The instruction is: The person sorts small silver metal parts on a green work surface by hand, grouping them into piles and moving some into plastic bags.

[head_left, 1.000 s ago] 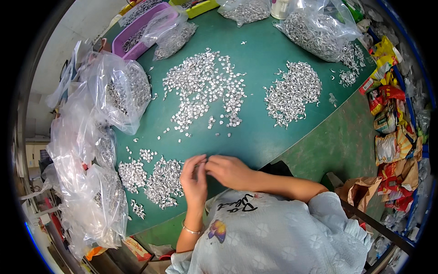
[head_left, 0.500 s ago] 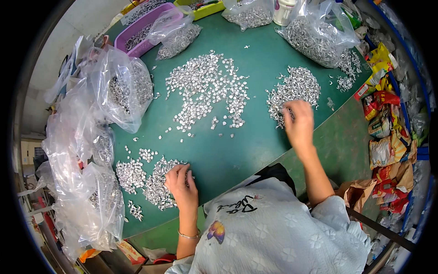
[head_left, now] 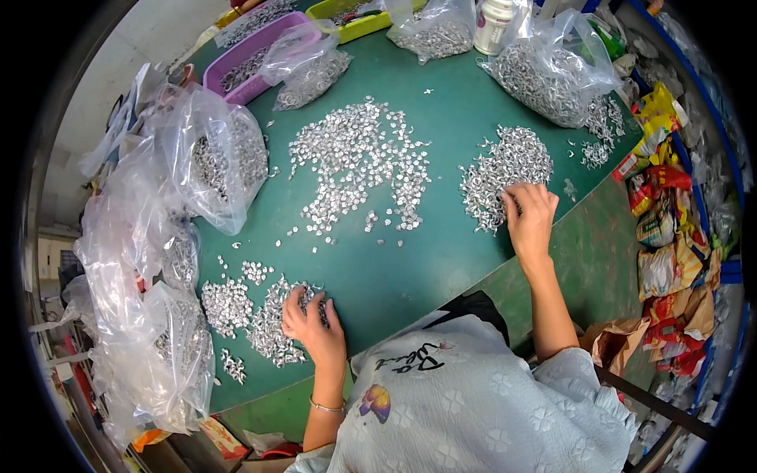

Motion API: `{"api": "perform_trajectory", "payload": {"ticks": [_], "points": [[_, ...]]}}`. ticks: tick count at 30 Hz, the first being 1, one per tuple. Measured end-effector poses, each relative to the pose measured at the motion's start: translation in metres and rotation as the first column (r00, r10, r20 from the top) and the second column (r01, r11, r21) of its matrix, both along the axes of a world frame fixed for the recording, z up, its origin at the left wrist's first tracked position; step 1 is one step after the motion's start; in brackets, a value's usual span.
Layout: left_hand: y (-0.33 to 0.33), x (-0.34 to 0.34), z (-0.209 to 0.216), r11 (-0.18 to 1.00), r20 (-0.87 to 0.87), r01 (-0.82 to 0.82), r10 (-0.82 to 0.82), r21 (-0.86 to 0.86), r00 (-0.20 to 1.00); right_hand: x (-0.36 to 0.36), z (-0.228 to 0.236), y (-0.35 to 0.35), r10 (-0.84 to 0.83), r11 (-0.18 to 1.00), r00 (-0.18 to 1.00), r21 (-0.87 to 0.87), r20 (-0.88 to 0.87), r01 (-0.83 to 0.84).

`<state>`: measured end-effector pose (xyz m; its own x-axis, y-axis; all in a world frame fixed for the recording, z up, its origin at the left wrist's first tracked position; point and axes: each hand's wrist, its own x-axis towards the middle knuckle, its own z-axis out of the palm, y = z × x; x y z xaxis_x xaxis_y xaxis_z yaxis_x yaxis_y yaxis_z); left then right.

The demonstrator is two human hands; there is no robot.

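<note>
My left hand (head_left: 315, 327) rests on a pile of small curved silver metal pieces (head_left: 272, 331) at the near left. Its bent fingers are spread, with pieces showing between them. My right hand (head_left: 533, 221) is at the near edge of another pile of curved metal pieces (head_left: 509, 162). Its fingers are bent and apart; whether a single piece lies under the fingertips is hidden. A broad scatter of small, blocky silver metal pieces (head_left: 347, 154) lies between the hands, farther back. Beside my left hand sits a smaller heap of blocky pieces (head_left: 227, 306).
Clear plastic bags of metal pieces (head_left: 229, 158) line the left of the green table (head_left: 402, 272). A purple bin (head_left: 251, 87), a lime-green bin (head_left: 359, 27), more filled bags (head_left: 544, 79) and a white bottle (head_left: 493, 27) stand at the back. Colourful packets (head_left: 662, 213) hang at the right.
My right hand has shifted slightly right and toward me, drawing back from over its pile to the near edge. My left hand stays at its pile, its fingers somewhat more spread.
</note>
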<state>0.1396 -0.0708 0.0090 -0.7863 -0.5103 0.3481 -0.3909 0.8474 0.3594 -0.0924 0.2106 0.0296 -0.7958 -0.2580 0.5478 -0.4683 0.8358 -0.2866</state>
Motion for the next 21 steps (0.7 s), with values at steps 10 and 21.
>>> {"api": "perform_trajectory", "payload": {"ticks": [10,21], "points": [[-0.013,0.016,0.009,0.989,-0.147,-0.122,0.134,0.088,0.980,0.071,0.023,-0.090,0.545,0.822,0.812,-0.323,0.209,-0.468],[-0.016,0.062,0.003,0.925,-0.315,-0.320,0.372,0.203,0.873,0.127,-0.018,-0.197,0.826,0.559,0.423,-0.442,0.373,-0.701]]}}
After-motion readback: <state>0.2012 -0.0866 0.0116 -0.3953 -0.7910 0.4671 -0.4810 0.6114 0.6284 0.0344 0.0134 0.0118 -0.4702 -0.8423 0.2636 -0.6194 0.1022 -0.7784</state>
